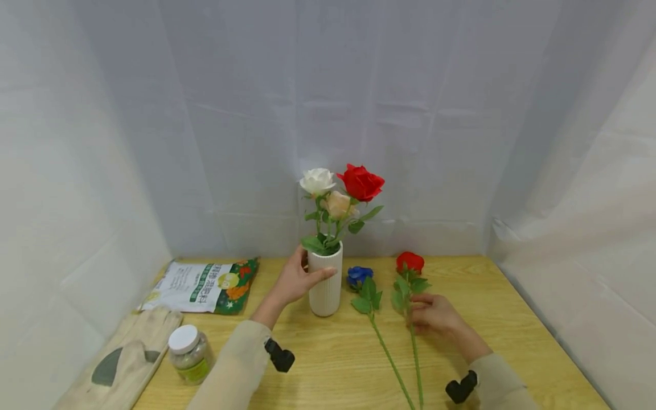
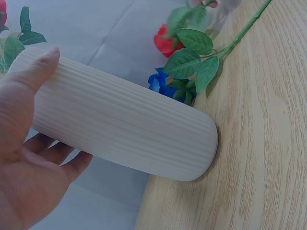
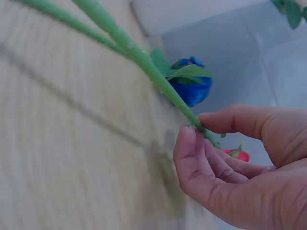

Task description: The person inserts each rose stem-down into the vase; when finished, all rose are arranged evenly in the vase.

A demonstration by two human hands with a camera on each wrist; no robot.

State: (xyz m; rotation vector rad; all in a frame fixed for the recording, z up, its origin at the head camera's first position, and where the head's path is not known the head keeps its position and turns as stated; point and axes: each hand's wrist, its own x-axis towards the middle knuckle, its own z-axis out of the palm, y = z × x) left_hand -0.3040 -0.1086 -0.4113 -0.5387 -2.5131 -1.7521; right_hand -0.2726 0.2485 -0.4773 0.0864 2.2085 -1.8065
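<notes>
My left hand (image 1: 298, 279) grips a white ribbed vase (image 1: 325, 290) near its rim; in the left wrist view the thumb lies across the vase (image 2: 124, 110) and the fingers curl behind it. Upright in the vase stand a white rose (image 1: 318, 181), a peach rose (image 1: 338, 205) and a large red rose (image 1: 361, 183). My right hand (image 1: 435, 313) pinches the green stem (image 3: 158, 79) of a second red rose (image 1: 410, 262) between thumb and fingertips. That stem is raised off the table in the right wrist view, its shadow beneath. Beside it a blue rose (image 1: 360, 276) lies on the table.
At the left lie a white and green printed bag (image 1: 205, 286) and a pair of beige gloves (image 1: 120, 359) with grey patches. A clear jar (image 1: 192, 356) with a white lid stands near my left forearm. Pale sheeting (image 1: 246, 142) encloses the wooden table (image 1: 318, 364).
</notes>
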